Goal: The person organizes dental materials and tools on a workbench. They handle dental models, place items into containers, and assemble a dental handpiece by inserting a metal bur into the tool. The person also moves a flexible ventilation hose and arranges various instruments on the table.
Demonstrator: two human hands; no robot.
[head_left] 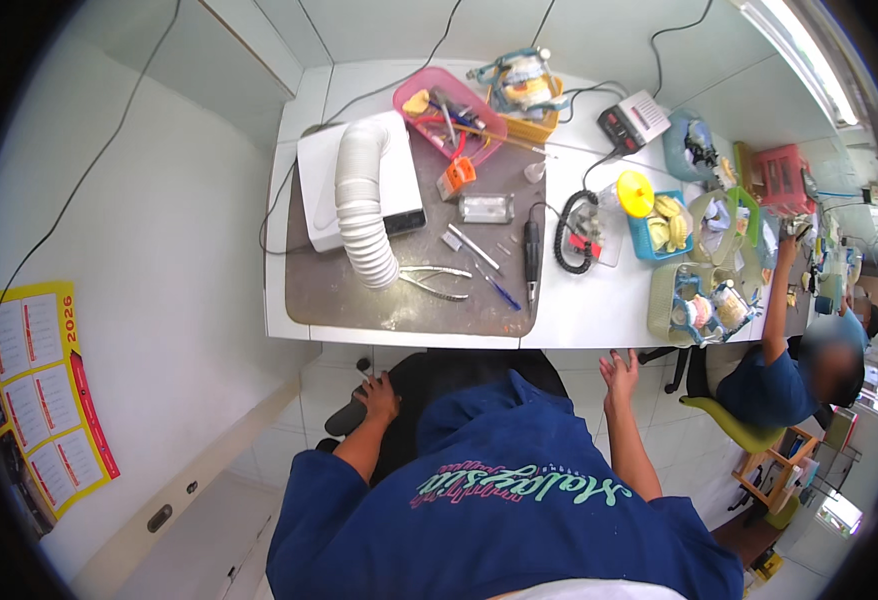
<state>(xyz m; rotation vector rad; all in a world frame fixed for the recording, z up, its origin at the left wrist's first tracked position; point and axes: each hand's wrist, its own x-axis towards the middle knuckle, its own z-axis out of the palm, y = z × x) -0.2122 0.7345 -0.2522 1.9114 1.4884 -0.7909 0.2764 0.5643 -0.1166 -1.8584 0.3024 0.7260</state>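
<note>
A yellow-edged calendar [44, 390] is mounted on the wall, well to the left of the brown mat [319, 300]. The mat is laid on a white table [584, 322]. Below the mat's front edge, the left hand [377, 398] is placed at a dark rounded pad [344, 420], with its fingers partly bent; whether anything is gripped cannot be told. On the left part of the mat, a white unit [319, 190] is seated, and a ribbed white hose [361, 205] is curved down over it. Metal pliers [411, 275] are laid beside the hose mouth, toward the mat's front. At the mat's rear edge, a pink basket [484, 115] is filled with tools. On the mat's right half, a clear block [486, 208], a white stick [474, 247] and a blue pen [499, 287] are laid out; along its right edge, a black handpiece [532, 245] is positioned. A coiled black cord [562, 245] is set just right of the mat. Below and to the right of the mat, the right hand [619, 378] is held unloaded near the table's front edge, with its fingers spread. Farther right of the mat, a blue basket [642, 243] and a pale green basket [662, 290] are arranged; dental models are held in the latter. Well right of the mat, a co-worker [774, 385] is seated.
</note>
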